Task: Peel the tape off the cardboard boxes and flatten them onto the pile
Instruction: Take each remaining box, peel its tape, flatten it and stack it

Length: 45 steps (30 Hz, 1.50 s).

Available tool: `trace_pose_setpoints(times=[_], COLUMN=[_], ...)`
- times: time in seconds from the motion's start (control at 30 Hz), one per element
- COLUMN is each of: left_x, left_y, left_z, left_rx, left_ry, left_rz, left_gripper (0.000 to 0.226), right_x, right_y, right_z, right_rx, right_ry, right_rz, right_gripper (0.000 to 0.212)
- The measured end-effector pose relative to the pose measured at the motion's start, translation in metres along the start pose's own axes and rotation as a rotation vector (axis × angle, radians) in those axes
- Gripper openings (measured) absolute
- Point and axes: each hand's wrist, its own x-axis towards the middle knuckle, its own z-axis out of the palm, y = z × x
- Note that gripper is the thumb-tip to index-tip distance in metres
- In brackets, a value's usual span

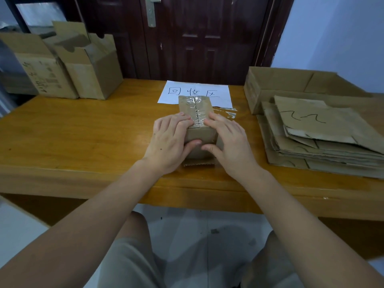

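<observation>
A small brown cardboard box (196, 110) stands in the middle of the wooden table (83, 129). Clear tape (197, 107) runs along its top seam. My left hand (168, 142) grips the box's near left corner, fingers on top and thumb on the front face. My right hand (226, 142) grips the near right corner the same way. A pile of flattened cardboard (320, 138) lies at the right. A loose piece of clear tape (226, 113) lies on the table beside the box.
Two open cardboard boxes (68, 65) stand at the back left. An open shallow box (291, 84) sits behind the pile. A white sheet with handwriting (197, 90) lies behind the small box. A dark door (197, 38) is beyond the table.
</observation>
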Motion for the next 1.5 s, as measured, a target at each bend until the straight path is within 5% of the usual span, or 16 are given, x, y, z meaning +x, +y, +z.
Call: trace_pose_setpoints(times=[0.37, 0.53, 1.03, 1.23, 1.5], left_x=[-0.003, -0.008, -0.006, -0.004, -0.003], left_y=[-0.002, 0.003, 0.025, 0.029, 0.034], left_z=[-0.019, -0.032, -0.029, -0.029, -0.029], left_rx=[-0.068, -0.064, 0.116, 0.109, 0.038], left_ry=[-0.184, -0.275, -0.086, -0.064, -0.042], left_rz=[-0.026, 0.027, 0.029, 0.0, -0.054], left_gripper=[0.058, 0.016, 0.013, 0.009, 0.016], right_x=[0.001, 0.001, -0.003, -0.009, -0.006], right_y=[-0.012, -0.011, -0.02, -0.015, -0.018], right_z=[-0.005, -0.003, -0.008, -0.004, 0.004], right_rx=[-0.027, -0.025, -0.026, -0.109, -0.122], right_ry=[0.016, 0.012, -0.067, 0.024, 0.105], right_rz=[0.056, 0.066, 0.075, -0.177, -0.164], right_gripper=[0.053, 0.053, 0.076, 0.017, 0.009])
